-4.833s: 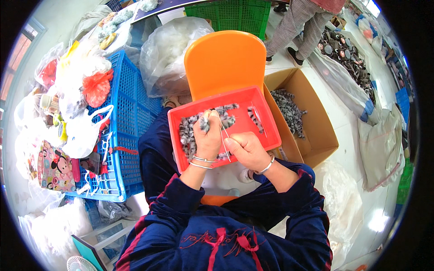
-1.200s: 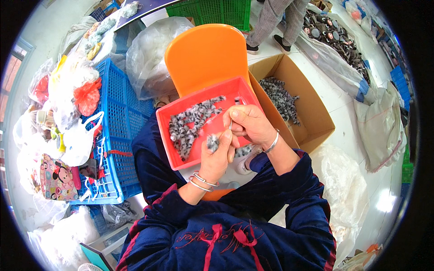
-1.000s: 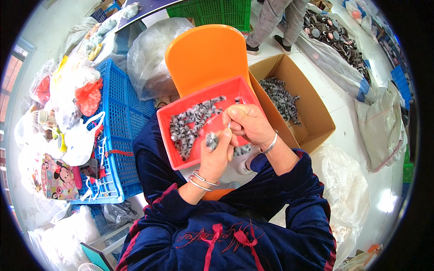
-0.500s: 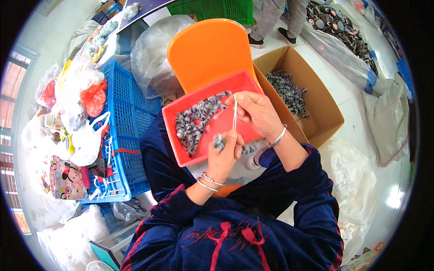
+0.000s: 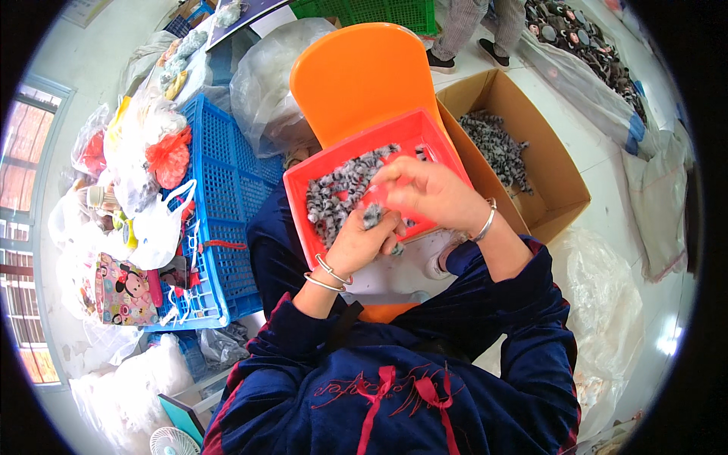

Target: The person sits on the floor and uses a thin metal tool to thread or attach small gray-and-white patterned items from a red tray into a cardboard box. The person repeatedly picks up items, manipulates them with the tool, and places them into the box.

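My left hand (image 5: 362,241) is closed around a small grey fluffy plush piece (image 5: 372,216); a tuft of it sticks up above the fingers, and the rest is hidden in the fist. Just to the right, my right hand (image 5: 438,196) hovers over the red tray with its fingers apart and blurred by motion. I make out nothing between them. The red plastic tray (image 5: 294,199) sits in front of me, against an orange chair (image 5: 362,80). Many grey-and-black fluffy plush strips (image 5: 334,199) lie heaped in its left part.
A cardboard box (image 5: 557,171) with more grey plush strips (image 5: 497,148) stands right of the tray. On the left is a blue plastic crate (image 5: 241,201) under bags. Clear plastic sheeting (image 5: 595,311) lies at right. Another person's legs (image 5: 457,30) stand at the back.
The white cord loop that was stretched between my hands is out of sight. My right hand has shifted right and down, its pinch loosened. The left still grips the plush piece.
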Motion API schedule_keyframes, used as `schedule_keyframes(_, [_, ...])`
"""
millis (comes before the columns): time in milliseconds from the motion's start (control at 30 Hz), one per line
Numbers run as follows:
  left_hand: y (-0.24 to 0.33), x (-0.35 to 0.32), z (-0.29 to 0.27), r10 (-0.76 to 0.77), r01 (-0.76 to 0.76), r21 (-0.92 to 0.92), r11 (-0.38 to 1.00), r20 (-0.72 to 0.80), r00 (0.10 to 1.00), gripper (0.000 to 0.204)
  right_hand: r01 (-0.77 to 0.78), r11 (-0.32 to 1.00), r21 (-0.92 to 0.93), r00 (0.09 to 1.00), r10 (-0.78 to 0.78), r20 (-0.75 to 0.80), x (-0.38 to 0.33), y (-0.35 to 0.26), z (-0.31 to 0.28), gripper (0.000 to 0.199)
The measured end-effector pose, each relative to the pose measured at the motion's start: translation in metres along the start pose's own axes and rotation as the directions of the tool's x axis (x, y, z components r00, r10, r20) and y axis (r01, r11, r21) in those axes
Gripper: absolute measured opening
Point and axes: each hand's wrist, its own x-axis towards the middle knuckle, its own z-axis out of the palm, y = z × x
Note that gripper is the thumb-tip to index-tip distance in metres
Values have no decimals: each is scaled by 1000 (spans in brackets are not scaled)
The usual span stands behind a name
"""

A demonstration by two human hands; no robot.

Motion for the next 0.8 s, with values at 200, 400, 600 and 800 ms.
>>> schedule_keyframes(200, [-1,3,-12,27,-27,-3,1000,-3,1000,21,-70,997,-9,996,70,-50,6,12,7,13])
schedule_keyframes(400, [-13,7,-18,260,-273,-17,962,-259,930,27,-79,991,-112,983,60,-171,11,26,9,15])
schedule_keyframes(600, [-2,3,-25,117,-139,-108,984,-193,974,18,-52,966,-253,955,-27,-297,14,24,7,17])
schedule_keyframes(800, [3,-2,-31,29,-97,-354,930,-194,981,18,-141,858,-494,931,-55,-361,13,17,-24,18])
